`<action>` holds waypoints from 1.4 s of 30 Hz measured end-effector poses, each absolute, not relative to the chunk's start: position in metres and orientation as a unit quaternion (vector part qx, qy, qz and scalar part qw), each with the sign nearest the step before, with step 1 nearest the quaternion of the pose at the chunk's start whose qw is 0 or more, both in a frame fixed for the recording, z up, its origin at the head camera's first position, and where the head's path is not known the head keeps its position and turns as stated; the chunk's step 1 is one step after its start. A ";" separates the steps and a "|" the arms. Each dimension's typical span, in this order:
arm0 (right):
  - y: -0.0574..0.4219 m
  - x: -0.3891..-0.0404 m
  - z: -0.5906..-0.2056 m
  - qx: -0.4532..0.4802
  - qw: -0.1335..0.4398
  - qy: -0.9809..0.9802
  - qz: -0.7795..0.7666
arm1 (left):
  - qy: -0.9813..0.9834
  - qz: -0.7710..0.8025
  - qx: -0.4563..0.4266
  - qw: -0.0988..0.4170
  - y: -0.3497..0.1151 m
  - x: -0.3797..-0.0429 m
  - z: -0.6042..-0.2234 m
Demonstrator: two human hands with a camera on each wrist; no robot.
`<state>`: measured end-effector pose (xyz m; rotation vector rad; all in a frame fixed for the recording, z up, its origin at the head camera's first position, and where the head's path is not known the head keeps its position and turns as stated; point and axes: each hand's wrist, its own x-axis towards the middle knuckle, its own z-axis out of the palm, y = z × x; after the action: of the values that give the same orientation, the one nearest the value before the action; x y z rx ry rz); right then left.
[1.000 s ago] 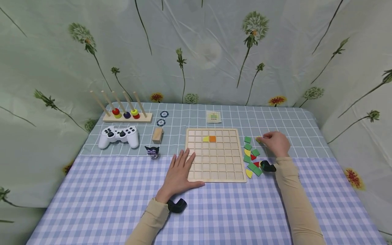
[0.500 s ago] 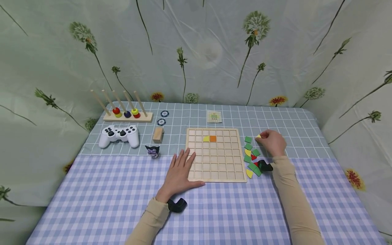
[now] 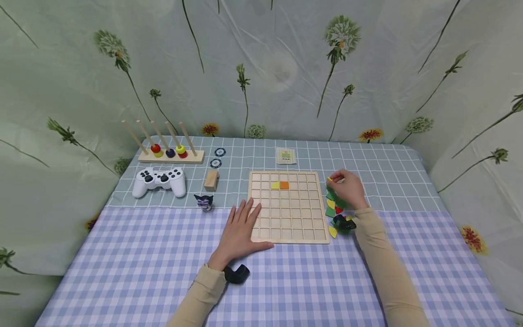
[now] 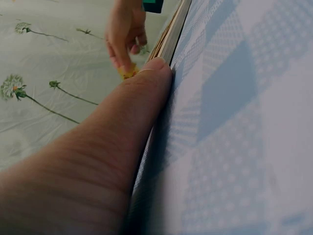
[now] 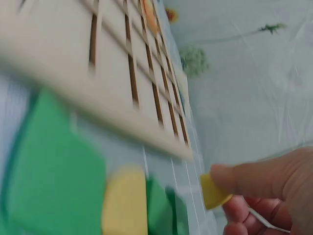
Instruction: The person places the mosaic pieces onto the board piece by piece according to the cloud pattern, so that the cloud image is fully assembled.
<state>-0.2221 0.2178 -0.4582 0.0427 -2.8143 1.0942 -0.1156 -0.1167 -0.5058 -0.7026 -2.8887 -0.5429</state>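
Note:
My left hand (image 3: 239, 234) lies with fingers spread on the left edge and near-left corner of a wooden grid board (image 3: 294, 221); its thumb shows at the board's edge in the left wrist view. A yellow tile (image 3: 275, 185) and an orange tile (image 3: 283, 185) sit side by side in the board's upper cells. Pinched between thumb and fingers of my right hand (image 3: 348, 187) is a yellow piece (image 5: 213, 191) with a curved edge. That hand is just right of the board's far-right corner, over loose green tiles (image 3: 330, 212), partly hiding them.
Yellow pieces (image 3: 333, 232) and a red triangle (image 3: 338, 210) lie right of the board. Behind it is a small pattern card (image 3: 285, 156). To the left are a game controller (image 3: 159, 180), a peg stand (image 3: 192, 157), a wooden block (image 3: 210, 180) and a small figurine (image 3: 204, 202).
My right hand has lifted the yellow piece from the table and moved left with it, toward the board. The left hand has stayed in place.

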 end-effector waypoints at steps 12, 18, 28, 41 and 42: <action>0.163 -0.233 -0.460 0.082 -0.005 -0.894 0.441 | -0.955 -0.179 -0.231 0.057 -0.116 -0.115 -0.504; 0.148 -0.237 -0.461 0.094 -0.027 -0.897 0.432 | -0.959 -0.168 -0.224 0.045 -0.116 -0.116 -0.505; 0.137 -0.238 -0.463 0.087 -0.031 -0.912 0.400 | -0.959 -0.169 -0.224 0.041 -0.117 -0.117 -0.506; 0.135 -0.231 -0.464 0.083 -0.007 -0.934 0.347 | -0.955 -0.176 -0.230 0.059 -0.117 -0.116 -0.506; 0.137 -0.230 -0.464 0.094 -0.007 -0.933 0.348 | -0.955 -0.176 -0.231 0.060 -0.117 -0.116 -0.507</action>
<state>-0.2296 0.1375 -0.4641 0.2955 -2.9424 1.0991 -0.1158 -0.1166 -0.5067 -0.6988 -2.8902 -0.5339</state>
